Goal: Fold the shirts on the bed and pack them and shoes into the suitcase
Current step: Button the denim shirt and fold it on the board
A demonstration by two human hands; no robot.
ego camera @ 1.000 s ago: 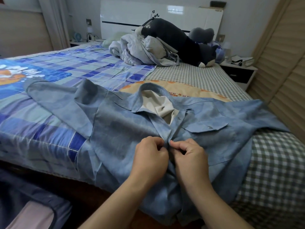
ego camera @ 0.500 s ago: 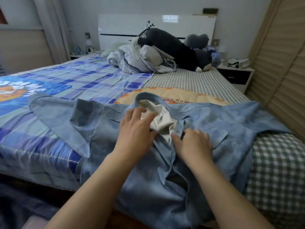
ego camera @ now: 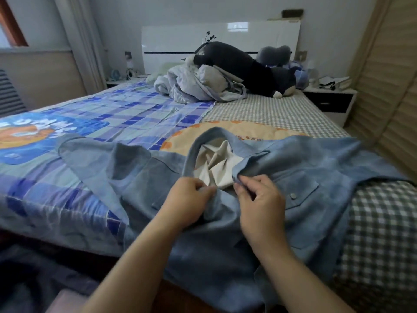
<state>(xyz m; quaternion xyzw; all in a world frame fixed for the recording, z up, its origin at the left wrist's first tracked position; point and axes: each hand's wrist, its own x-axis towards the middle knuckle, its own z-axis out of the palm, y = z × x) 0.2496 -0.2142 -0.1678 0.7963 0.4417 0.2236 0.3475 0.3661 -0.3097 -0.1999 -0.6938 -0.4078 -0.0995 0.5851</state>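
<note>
A blue denim shirt (ego camera: 316,168) lies face up across the bed's near edge, sleeves spread, hem hanging over the side. A cream shirt (ego camera: 216,168) shows inside its open collar. My left hand (ego camera: 187,199) pinches the left front edge of the denim shirt just below the collar. My right hand (ego camera: 259,199) pinches the right front edge by a button, close beside the left hand. A dark blue suitcase (ego camera: 33,274) is partly visible on the floor at lower left. No shoes are in view.
The bed (ego camera: 112,123) carries a blue checked sheet on the left and a gingham one on the right. A heap of pale clothes (ego camera: 198,86) and dark plush toys (ego camera: 248,66) lie near the headboard. A nightstand (ego camera: 331,98) and slatted wardrobe doors (ego camera: 388,86) stand to the right.
Both hands moved up from the shirt's mid-front to the collar area. The left hand, flat on the cloth half a second ago, now pinches the front edge.
</note>
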